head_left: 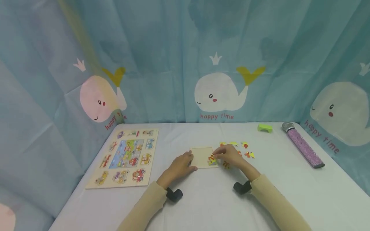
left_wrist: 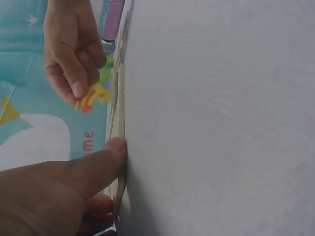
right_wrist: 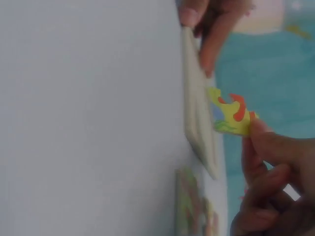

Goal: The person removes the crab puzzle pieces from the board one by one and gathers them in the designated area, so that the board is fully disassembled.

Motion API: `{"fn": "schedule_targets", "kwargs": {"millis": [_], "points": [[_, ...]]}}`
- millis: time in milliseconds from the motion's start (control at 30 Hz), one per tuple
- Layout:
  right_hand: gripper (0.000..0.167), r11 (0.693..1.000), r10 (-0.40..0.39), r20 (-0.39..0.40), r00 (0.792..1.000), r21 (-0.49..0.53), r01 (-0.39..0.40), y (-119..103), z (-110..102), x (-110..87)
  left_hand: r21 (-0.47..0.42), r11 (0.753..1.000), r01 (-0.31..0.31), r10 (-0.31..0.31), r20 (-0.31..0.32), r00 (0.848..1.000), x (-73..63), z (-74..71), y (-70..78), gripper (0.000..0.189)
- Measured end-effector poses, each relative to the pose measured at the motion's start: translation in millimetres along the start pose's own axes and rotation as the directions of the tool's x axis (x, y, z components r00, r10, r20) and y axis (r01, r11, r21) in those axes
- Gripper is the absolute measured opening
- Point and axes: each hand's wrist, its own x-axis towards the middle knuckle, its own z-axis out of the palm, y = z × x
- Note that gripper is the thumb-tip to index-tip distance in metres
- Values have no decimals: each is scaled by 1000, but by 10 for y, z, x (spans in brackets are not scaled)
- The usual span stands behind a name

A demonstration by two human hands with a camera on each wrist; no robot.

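Observation:
A small square wooden puzzle board [head_left: 200, 154] lies on the white table in front of the person. At its near left corner the left hand [head_left: 181, 165] holds it, thumb [left_wrist: 115, 152] on the near edge and fingers along the left side. Between thumb and forefinger, the right hand [head_left: 229, 155] pinches a yellow jigsaw piece [right_wrist: 230, 114] with red and green markings. That piece is tilted above the board's near right part. Several loose jigsaw pieces [head_left: 250, 155] lie right of the board, some partly hidden by the right hand.
On the left lies a large wooden peg puzzle [head_left: 148, 179] with vehicle pictures. A green arched block [head_left: 265, 128] stands at the back right, near a glittery purple microphone [head_left: 304, 147]. A blue whale-print curtain [head_left: 162, 96] hangs behind the table.

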Motion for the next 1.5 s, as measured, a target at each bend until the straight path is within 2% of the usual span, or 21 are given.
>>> {"fn": "schedule_targets", "kwargs": {"millis": [167, 333, 467, 667, 767, 967, 1267, 1500], "points": [[21, 990, 130, -17, 991, 57, -129, 126, -246, -97, 10, 1000, -28, 28, -39, 999, -22, -24, -13, 60], [35, 971, 239, -27, 971, 22, -239, 336, -524, -258, 5, 1000, -24, 24, -36, 999, -41, -14, 0, 60], [40, 952, 307, -29, 951, 17, -307, 503, -741, -412, -6, 1000, -16, 15, -27, 1000, -50, -11, 18, 61], [43, 937, 348, -1, 937, -11, -348, 694, -983, -583, -23, 1000, -20, 19, -27, 999, -60, -32, 31, 61], [39, 934, 356, 23, 934, -37, -355, 748, -1028, -622, -25, 1000, -13, 13, -19, 1000, -68, -31, 32, 61], [31, 944, 319, 51, 946, -102, -313, 810, -1014, -644, -22, 1000, -8, 8, -18, 1000, -77, -19, 29, 61], [25, 925, 358, 32, 933, -145, -350, 803, -967, -654, -27, 1000, -7, 6, -17, 1000, -89, -14, 35, 60], [27, 915, 386, 18, 922, -131, -381, 830, -970, -675, -17, 1000, -6, 6, -18, 1000, -67, 6, 28, 62]]}}
